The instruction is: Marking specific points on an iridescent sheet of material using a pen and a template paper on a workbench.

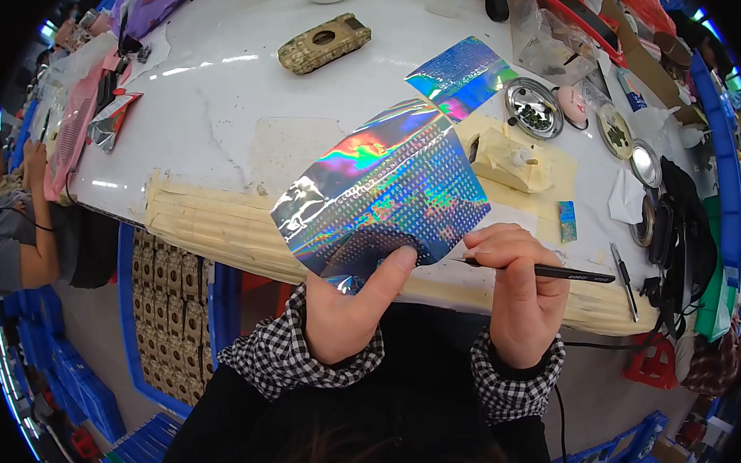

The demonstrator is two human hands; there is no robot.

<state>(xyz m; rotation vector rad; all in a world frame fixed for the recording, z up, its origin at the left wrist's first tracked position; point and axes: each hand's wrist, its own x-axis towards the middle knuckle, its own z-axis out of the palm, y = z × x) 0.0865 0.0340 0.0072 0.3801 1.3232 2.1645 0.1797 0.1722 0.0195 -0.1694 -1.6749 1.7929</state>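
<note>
A shiny holographic sticker sheet [365, 180], covered in rows of small marks, is gripped at its near edge by my left hand [344, 315], thumb on top. Its lower part curls. In my right hand [519, 300] is a pair of black tweezers [580, 275], its tips pointing left, close to the sheet's right edge. A second holographic sheet [469, 72] lies flat beyond the first. To its left stands a camouflage toy tank hull [324, 44] with a round hole on top. A tape-wrapped block [506, 162] and a small holographic scrap [567, 221] lie beyond my right hand.
Round metal dishes, one [557, 128] holding small dark green parts, stand at the right. A pen-like tool [624, 281] lies near the taped table edge [210, 222]. Below left, a blue crate [130, 327] holds several tank hulls [167, 304]. Another person [35, 241] sits at far left.
</note>
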